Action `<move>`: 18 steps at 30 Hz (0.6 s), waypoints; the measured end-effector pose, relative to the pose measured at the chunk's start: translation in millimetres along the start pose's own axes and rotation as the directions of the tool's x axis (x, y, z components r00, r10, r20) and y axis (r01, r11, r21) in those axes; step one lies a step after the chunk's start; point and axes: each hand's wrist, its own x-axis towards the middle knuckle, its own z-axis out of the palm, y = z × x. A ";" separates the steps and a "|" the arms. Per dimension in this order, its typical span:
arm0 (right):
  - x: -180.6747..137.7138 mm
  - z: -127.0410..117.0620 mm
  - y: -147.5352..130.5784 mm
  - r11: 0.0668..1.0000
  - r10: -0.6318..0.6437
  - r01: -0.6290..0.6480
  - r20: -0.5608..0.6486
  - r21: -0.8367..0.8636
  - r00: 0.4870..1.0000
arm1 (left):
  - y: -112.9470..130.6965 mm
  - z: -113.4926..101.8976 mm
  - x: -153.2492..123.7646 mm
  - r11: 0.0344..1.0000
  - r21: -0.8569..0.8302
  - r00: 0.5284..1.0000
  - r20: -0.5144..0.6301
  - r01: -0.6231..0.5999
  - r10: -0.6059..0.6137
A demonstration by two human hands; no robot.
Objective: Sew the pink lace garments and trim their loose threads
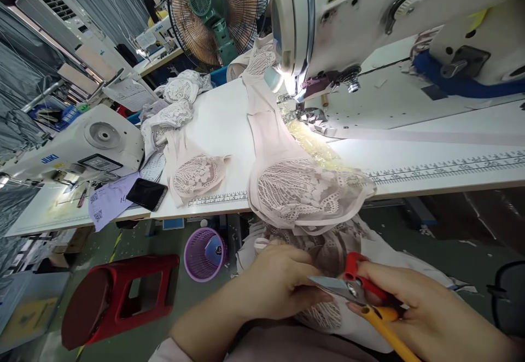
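My left hand (283, 280) is closed with its fingers pinched over pale lace bras bunched on my lap (324, 314), and the gripped part is mostly hidden. In my right hand (426, 307) is a pair of scissors (346, 286) with red handles, its blades pointing left toward my left fingertips. An orange stick-like piece (385, 332) also lies at that hand; how it joins the scissors is unclear. Above both hands, a beige lace bra (303, 187) hangs over the table edge, its strap side stretching back beside the sewing machine (328, 23).
Another lace cup (197, 176) and a black phone (146, 194) lie on the white table (219, 116). A second sewing machine (77, 149) stands left, a fan (221, 17) behind. Below are a purple basket (194, 258) and a red stool (123, 291).
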 end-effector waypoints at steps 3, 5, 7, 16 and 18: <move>0.6 0.4 2.3 0.999 0.025 -0.026 0.041 0.025 0.999 | -2.4 2.2 2.7 0.999 0.001 0.999 -0.020 -0.046 0.046; 0.1 0.0 5.8 0.999 0.037 -0.037 0.026 0.002 0.999 | -3.6 3.4 4.4 0.997 0.026 0.997 -0.018 -0.071 0.072; -0.6 -1.0 7.6 0.999 0.031 -0.031 -0.011 -0.025 0.999 | -3.7 3.5 5.6 0.994 0.081 0.997 -0.002 -0.076 0.076; -6.1 -4.9 16.5 1.000 0.021 -0.022 -0.073 -0.004 0.997 | 5.0 -20.7 -12.7 0.901 0.434 0.999 -0.031 0.008 0.007; -7.6 -5.0 25.8 1.000 0.010 -0.010 -0.083 -0.003 0.996 | 2.4 -26.7 -21.3 0.913 0.406 0.998 -0.059 0.037 -0.014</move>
